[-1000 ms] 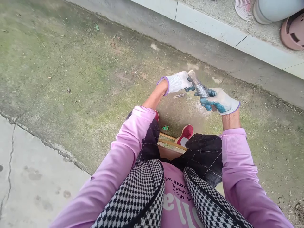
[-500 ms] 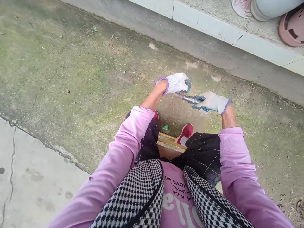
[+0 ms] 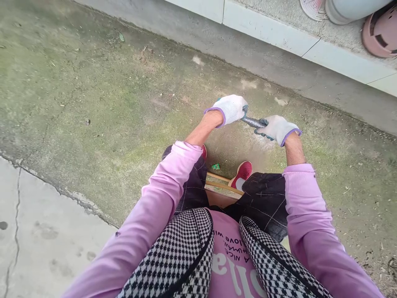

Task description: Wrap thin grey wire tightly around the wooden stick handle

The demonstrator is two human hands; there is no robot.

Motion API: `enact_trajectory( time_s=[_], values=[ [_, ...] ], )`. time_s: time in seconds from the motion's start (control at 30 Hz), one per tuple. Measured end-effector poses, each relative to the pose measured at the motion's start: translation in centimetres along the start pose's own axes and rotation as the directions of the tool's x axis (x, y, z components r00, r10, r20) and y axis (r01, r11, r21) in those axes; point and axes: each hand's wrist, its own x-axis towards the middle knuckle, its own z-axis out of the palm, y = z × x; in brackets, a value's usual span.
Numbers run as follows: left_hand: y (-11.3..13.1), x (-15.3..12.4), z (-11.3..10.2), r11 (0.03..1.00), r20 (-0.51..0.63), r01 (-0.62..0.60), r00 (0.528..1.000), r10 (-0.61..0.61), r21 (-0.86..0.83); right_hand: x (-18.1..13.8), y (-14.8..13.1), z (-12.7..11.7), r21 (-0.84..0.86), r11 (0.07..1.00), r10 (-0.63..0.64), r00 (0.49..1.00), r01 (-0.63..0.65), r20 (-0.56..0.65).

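Note:
In the head view both my hands wear white knit gloves with dark blue-green palms and purple cuffs. My left hand (image 3: 230, 109) is closed around the left end of a slim, silvery ridged rod (image 3: 253, 122). At its other end, my right hand (image 3: 277, 129) grips it with bent fingers. A short stretch of the rod shows between the gloves, tilted down to the right. Its ends are hidden, and I cannot make out what kind of thing it is.
Mossy ground (image 3: 124, 107) lies under my hands, with a green scrap (image 3: 215, 166) near my red shoe (image 3: 243, 171). Wooden bars (image 3: 225, 185) show between my legs. A tiled ledge (image 3: 269, 33) at upper right holds a pink container (image 3: 380, 35) and a pale grey vessel (image 3: 347, 10).
My left hand has moved down onto the rod's left end, which showed bare before, and closed around it. My right hand has kept its grip, shifting slightly upward.

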Motion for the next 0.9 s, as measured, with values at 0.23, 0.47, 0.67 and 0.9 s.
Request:
enact_trajectory(
  time_s=[0.23,0.47,0.67,0.9],
  values=[
    [0.1,0.1,0.1,0.987,0.01,-0.084,0.996,0.087,-0.134,0.9,1.0,0.6,0.329,0.944,0.047,0.974,0.03,-0.222],
    [0.7,-0.4,-0.6,0.758,0.009,-0.07,0.995,0.099,-0.648,-0.5,0.3,0.6,0.836,0.429,-0.065,0.935,0.342,-0.349],
    [0.0,-0.3,-0.5,0.718,0.031,-0.056,0.994,0.107,-0.694,-3.0,0.8,-0.4,0.847,0.363,-0.199,0.92,0.389,-0.338],
    [-1.4,0.4,-0.2,0.803,-0.023,-0.079,0.996,0.082,-0.591,-3.9,1.2,-0.4,0.605,0.771,-0.317,0.944,0.198,0.095]
  ],
)
